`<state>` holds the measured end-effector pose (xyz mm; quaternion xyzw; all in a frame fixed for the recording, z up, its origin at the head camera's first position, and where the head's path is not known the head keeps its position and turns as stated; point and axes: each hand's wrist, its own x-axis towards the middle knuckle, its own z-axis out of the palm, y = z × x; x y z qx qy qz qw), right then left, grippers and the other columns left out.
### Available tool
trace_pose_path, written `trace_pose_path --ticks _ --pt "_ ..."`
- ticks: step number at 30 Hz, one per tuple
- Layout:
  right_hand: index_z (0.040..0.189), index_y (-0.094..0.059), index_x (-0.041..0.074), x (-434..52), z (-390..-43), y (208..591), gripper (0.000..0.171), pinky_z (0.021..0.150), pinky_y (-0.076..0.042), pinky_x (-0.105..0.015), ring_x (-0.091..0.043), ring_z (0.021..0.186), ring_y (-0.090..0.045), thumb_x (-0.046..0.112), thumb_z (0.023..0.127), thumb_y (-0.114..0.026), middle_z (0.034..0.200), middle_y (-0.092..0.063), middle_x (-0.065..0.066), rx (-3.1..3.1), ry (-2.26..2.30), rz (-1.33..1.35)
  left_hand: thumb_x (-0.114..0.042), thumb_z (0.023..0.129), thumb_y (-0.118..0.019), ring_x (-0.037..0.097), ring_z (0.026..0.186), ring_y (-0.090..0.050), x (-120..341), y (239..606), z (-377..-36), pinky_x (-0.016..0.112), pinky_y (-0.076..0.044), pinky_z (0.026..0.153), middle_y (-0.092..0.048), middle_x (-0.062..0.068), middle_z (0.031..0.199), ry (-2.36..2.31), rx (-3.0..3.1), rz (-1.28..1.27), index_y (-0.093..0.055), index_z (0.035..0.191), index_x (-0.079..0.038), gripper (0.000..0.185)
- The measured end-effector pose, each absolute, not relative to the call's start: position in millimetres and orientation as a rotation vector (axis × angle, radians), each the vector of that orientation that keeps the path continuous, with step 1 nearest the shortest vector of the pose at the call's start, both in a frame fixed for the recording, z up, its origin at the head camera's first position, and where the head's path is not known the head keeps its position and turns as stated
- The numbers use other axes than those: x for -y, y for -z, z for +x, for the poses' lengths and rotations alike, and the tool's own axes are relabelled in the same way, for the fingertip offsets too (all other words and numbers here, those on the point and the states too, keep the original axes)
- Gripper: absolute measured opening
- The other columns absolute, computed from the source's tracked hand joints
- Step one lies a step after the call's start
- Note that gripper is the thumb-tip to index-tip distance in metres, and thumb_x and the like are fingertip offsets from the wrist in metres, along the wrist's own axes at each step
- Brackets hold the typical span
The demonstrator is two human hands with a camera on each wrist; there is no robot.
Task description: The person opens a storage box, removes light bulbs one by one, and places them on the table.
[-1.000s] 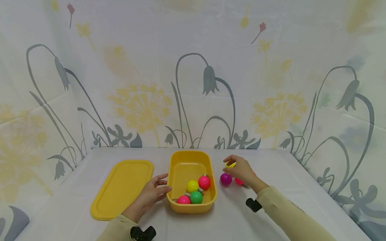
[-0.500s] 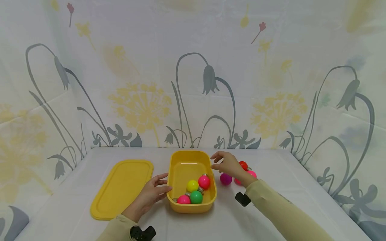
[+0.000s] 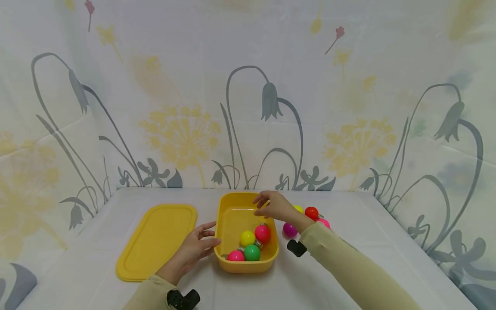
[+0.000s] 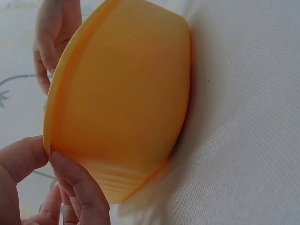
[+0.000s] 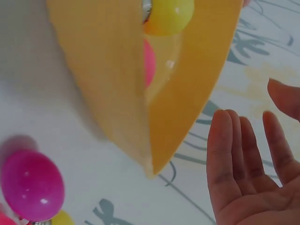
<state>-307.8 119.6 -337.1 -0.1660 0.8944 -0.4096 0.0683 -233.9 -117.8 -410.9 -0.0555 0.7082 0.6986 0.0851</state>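
Note:
A yellow plastic box point(image 3: 236, 215) stands on the table; several toy light bulbs lie in its near half: a yellow one point(image 3: 247, 238), a green one point(image 3: 252, 253) and two pink ones. My left hand point(image 3: 193, 249) pinches the box's left rim between thumb and finger, plain in the left wrist view point(image 4: 70, 183). Over the box's far right rim hovers my right hand point(image 3: 277, 206), fingers extended and nothing in them, as the right wrist view point(image 5: 253, 168) shows.
Right of the box lie a purple bulb point(image 3: 289, 230), a red bulb point(image 3: 311, 213), a yellow bulb point(image 3: 298, 209) and a pink bulb point(image 3: 323, 223), partly behind the right arm. A yellow lid point(image 3: 156, 241) lies flat at the left. A patterned curtain point(image 3: 248, 129) closes off the back.
My right hand has moved left, from above the loose bulbs to over the box's far right rim. The yellow bulb stays behind on the table. My left hand keeps its place on the box.

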Motion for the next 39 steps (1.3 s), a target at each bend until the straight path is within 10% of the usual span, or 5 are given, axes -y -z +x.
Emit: trace_pose_path --ticks 39 --pt "0.090 -0.066 0.014 -81.0 -315.5 345.3 0.024 0.075 -0.050 -0.026 -0.016 0.087 -0.052 -0.005 0.075 -0.071 0.088 -0.059 0.002 -2.358 0.464 -0.782 -0.005 0.084 -0.067 0.022 0.087 -0.055 119.1 413.3 -235.8 0.034 -0.052 0.081 -0.049 0.016 0.113 -2.072 -2.115 -0.162 -0.045 0.135 -0.005 0.056"
